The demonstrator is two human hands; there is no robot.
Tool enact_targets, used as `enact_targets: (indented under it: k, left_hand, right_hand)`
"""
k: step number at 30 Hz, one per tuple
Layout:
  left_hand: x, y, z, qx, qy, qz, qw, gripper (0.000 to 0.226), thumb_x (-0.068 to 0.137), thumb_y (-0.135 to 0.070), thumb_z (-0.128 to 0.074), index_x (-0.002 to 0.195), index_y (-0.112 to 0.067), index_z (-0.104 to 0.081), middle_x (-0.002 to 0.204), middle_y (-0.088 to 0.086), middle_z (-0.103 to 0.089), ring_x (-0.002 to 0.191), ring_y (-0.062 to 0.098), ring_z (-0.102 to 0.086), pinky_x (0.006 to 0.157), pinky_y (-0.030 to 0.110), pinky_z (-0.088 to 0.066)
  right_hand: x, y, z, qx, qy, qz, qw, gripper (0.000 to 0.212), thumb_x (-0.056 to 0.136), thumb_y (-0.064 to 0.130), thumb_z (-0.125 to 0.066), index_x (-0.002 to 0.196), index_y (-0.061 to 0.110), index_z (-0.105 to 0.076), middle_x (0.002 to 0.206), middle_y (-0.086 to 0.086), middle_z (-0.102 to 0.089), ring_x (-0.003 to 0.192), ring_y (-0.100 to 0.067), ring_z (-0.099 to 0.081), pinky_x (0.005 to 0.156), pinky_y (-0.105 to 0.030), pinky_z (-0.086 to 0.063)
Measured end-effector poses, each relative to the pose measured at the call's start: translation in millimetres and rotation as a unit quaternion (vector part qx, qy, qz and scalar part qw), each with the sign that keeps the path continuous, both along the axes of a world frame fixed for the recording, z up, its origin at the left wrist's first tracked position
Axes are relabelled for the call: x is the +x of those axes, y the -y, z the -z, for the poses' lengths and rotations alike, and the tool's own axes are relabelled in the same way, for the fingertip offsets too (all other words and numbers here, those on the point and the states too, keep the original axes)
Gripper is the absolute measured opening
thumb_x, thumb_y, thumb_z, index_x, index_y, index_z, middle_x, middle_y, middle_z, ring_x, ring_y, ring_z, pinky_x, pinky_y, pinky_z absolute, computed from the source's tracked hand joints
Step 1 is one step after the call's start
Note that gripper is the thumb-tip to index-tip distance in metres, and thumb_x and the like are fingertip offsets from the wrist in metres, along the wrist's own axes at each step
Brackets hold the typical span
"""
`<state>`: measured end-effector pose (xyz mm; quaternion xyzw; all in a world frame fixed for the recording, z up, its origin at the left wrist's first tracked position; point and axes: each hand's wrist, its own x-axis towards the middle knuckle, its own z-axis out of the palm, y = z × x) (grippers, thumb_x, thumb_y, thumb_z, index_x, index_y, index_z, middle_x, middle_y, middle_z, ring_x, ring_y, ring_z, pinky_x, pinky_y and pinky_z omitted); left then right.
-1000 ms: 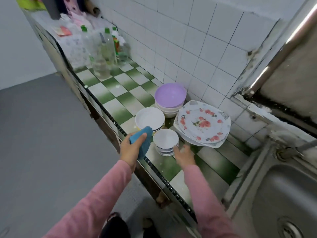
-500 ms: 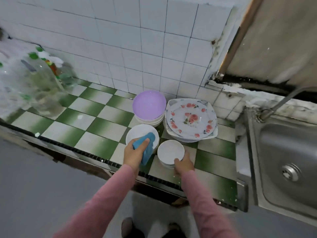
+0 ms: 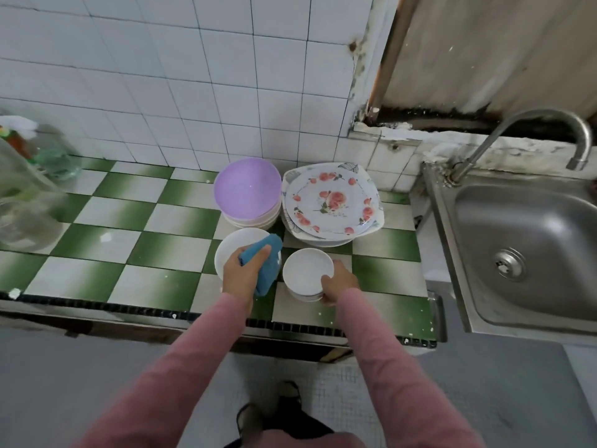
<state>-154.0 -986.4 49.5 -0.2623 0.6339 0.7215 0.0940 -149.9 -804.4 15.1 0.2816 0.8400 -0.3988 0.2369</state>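
My left hand (image 3: 242, 274) grips a folded blue cloth (image 3: 268, 263) over a stack of white plates (image 3: 231, 250) near the counter's front edge. My right hand (image 3: 339, 282) grips the right rim of a small white bowl (image 3: 307, 270), the top one of a short stack, with the thumb on the rim. Behind them stand a purple bowl (image 3: 247, 187) on stacked white bowls and a flowered plate (image 3: 329, 202) on a pile of plates.
The green-and-white checked tile counter (image 3: 129, 240) runs left to blurred clear bottles (image 3: 22, 189). A steel sink (image 3: 523, 250) with a curved tap (image 3: 549, 124) lies to the right. White wall tiles rise behind. My feet show on the floor below.
The camera has swung right and down, bringing the sink and tap into view. My right hand has closed around the small bowl's rim. The left hand keeps the cloth over the plates.
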Motion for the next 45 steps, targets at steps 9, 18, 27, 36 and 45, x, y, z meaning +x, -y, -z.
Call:
enact_targets:
  k: [9,18,27,36,45]
  left_hand:
    - [-11.4,-12.1,8.5,-0.007,-0.018,0.008,1.0,0.022,0.09,-0.028,-0.07,0.107,-0.02,-0.058,0.099,0.001,-0.065,0.09,0.019,-0.061,0.081,0.039,-0.053]
    - [-19.8,-16.2,13.2,0.003,-0.029,0.0,1.0,0.022,0.089,-0.03,-0.071,0.104,-0.023,-0.058,0.1,0.002,-0.064,0.092,0.02,-0.062,0.066,0.031,-0.053]
    - [-23.9,-10.0,19.7,-0.01,-0.04,0.013,0.999,0.027,0.088,-0.032,-0.072,0.108,-0.022,-0.057,0.104,0.004,-0.064,0.096,0.022,-0.061,0.075,0.033,-0.054]
    - [-31.3,-12.0,22.9,-0.013,-0.05,0.002,0.999,0.018,0.087,-0.033,-0.072,0.095,-0.029,-0.056,0.101,0.0,-0.064,0.093,0.019,-0.062,0.079,0.035,-0.055]
    - [-34.3,-13.7,20.7,-0.004,-0.049,0.001,0.999,0.022,0.087,-0.033,-0.072,0.101,-0.025,-0.057,0.103,0.001,-0.064,0.093,0.017,-0.062,0.073,0.03,-0.053]
  right_hand:
    - [-3.9,-8.4,8.4,-0.007,0.009,-0.029,1.0,0.046,0.099,0.016,-0.039,0.144,0.019,-0.036,0.113,-0.011,-0.054,0.061,-0.023,-0.059,0.04,-0.024,-0.045]
    - [-5.9,-4.8,20.8,-0.007,0.003,-0.012,1.0,0.057,0.091,0.003,-0.04,0.143,0.025,-0.03,0.116,-0.017,-0.055,0.091,-0.038,-0.066,0.064,-0.039,-0.059]
    - [-8.6,-12.2,15.7,-0.026,-0.028,-0.009,0.999,0.055,0.093,0.003,-0.032,0.138,0.032,-0.044,0.112,-0.013,-0.056,0.064,-0.028,-0.057,0.045,-0.026,-0.046]
    - [-16.0,-21.9,-4.6,-0.012,-0.086,-0.042,0.995,0.06,0.092,0.006,-0.034,0.142,0.039,-0.037,0.111,-0.017,-0.059,0.078,-0.033,-0.064,0.056,-0.031,-0.053]
    - [-15.0,-36.1,-13.6,0.021,-0.167,-0.002,0.986,0.06,0.093,0.005,-0.034,0.144,0.037,-0.034,0.098,-0.016,-0.062,0.065,-0.028,-0.062,0.05,-0.026,-0.047]
